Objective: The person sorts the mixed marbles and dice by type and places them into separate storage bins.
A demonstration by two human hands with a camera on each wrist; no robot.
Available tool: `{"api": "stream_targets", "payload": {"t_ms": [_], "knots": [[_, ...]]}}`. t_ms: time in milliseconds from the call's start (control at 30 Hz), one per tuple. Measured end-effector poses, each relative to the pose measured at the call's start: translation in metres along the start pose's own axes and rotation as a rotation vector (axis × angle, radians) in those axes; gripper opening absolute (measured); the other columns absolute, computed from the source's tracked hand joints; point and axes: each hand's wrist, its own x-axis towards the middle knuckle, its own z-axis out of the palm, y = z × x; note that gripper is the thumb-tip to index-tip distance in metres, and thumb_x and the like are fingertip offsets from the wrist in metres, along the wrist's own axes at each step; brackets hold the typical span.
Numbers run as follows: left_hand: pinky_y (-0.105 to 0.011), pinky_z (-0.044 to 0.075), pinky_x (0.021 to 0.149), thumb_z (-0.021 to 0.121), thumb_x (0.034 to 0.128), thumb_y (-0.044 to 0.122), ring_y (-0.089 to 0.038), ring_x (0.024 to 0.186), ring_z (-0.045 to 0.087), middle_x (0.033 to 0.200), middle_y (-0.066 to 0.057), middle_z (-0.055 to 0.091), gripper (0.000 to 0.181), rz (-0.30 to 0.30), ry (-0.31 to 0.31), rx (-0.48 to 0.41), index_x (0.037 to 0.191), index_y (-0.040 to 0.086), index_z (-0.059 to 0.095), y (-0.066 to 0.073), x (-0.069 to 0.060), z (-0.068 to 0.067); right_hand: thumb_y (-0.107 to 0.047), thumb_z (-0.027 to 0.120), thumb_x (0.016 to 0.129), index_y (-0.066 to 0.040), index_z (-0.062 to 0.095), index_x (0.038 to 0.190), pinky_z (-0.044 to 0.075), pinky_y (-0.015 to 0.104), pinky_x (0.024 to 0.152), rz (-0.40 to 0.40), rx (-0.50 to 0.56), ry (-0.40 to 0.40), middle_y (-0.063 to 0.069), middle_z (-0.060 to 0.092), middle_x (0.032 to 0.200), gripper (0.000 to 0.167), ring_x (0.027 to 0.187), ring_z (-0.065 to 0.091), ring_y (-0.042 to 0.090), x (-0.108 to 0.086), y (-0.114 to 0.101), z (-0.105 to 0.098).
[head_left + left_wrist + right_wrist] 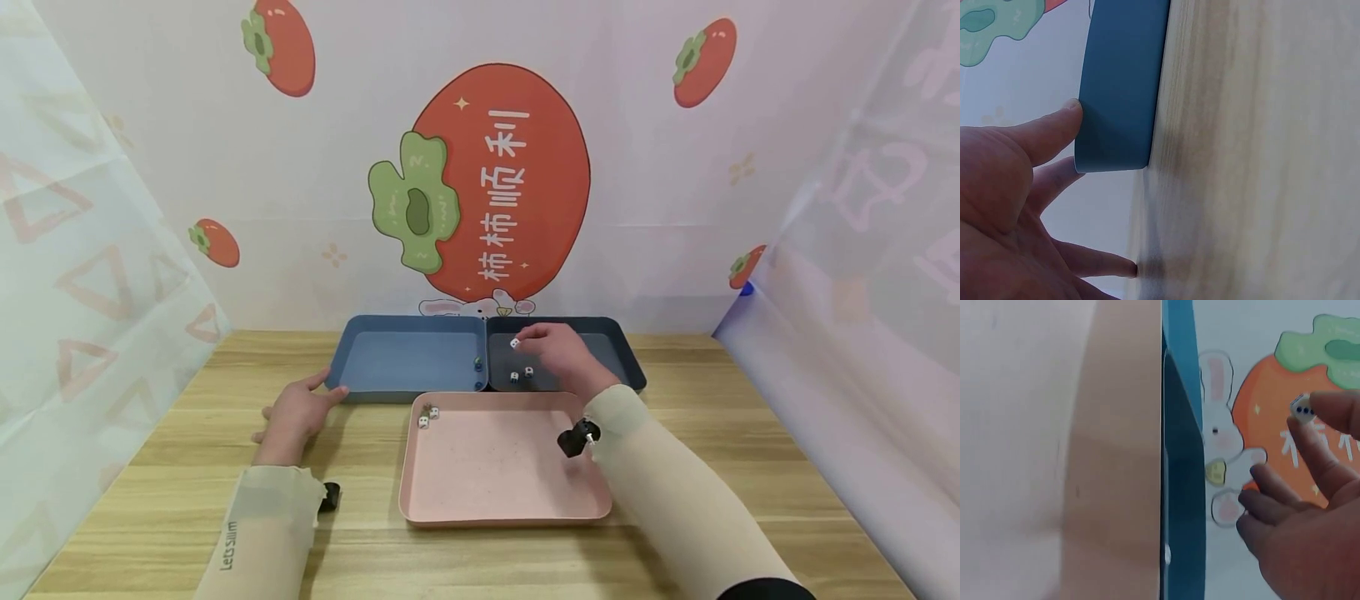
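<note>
My right hand (pixel 558 350) is over the dark grey tray (pixel 622 350), pinching a white die (pixel 1303 410) between thumb and forefinger; the other fingers are spread. Two white dice (pixel 528 372) lie below it in that tray. With thumb and forefinger, my left hand (pixel 296 412) touches the front left corner of the blue tray (pixel 405 354). Its other fingers are spread, and one fingertip rests near the tabletop in the left wrist view. Small dark blue dice (pixel 477 364) sit at the blue tray's right side.
Nearer to me stands a pink tray (pixel 510 467), with white dice (pixel 423 422) and a small brownish piece in its back left corner. The trays are on a wooden table (pixel 360 533). Behind them hangs a backdrop (pixel 637 250) printed with persimmons.
</note>
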Motion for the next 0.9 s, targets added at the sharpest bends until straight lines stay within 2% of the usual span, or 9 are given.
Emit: {"api": "stream_targets", "payload": {"t_ms": [167, 367, 600, 900], "knots": [[-0.088, -0.013, 0.086, 0.056, 0.0949, 0.062, -0.069, 0.128, -0.023, 0.160, -0.029, 0.012, 0.080, 0.004, -0.009, 0.000, 0.160, 0.027, 0.025, 0.000, -0.001, -0.001, -0.025, 0.062, 0.099, -0.011, 0.069, 0.117, 0.049, 0.049, 0.091, 0.007, -0.177, 0.069, 0.009, 0.059, 0.126, 0.024, 0.112, 0.053, 0.032, 0.002, 0.001, -0.018], [-0.088, -0.012, 0.086, 0.055, 0.0958, 0.061, -0.069, 0.126, -0.026, 0.160, -0.028, 0.012, 0.079, 0.003, -0.018, 0.003, 0.160, 0.027, 0.023, 0.000, 0.000, -0.001, -0.025, 0.060, 0.100, -0.009, 0.067, 0.118, 0.049, 0.049, 0.091, 0.014, -0.316, 0.126, 0.011, 0.058, 0.130, 0.024, 0.113, 0.054, 0.031, 0.008, 0.004, -0.036], [-0.088, -0.012, 0.086, 0.055, 0.0961, 0.060, -0.069, 0.127, -0.025, 0.160, -0.028, 0.013, 0.079, 0.000, -0.011, 0.004, 0.160, 0.027, 0.024, 0.000, -0.001, 0.000, -0.020, 0.062, 0.099, -0.006, 0.066, 0.118, 0.048, 0.051, 0.094, 0.002, -0.368, 0.151, 0.013, 0.059, 0.130, 0.024, 0.113, 0.055, 0.033, 0.010, 0.008, -0.044], [-0.088, -0.013, 0.086, 0.056, 0.0955, 0.061, -0.068, 0.127, -0.026, 0.160, -0.027, 0.012, 0.079, 0.001, -0.014, -0.006, 0.160, 0.027, 0.025, 0.001, -0.002, -0.001, -0.018, 0.061, 0.100, -0.005, 0.063, 0.124, 0.049, 0.051, 0.094, -0.005, -0.386, 0.152, 0.015, 0.056, 0.135, 0.028, 0.113, 0.057, 0.034, 0.012, 0.014, -0.045]]}}
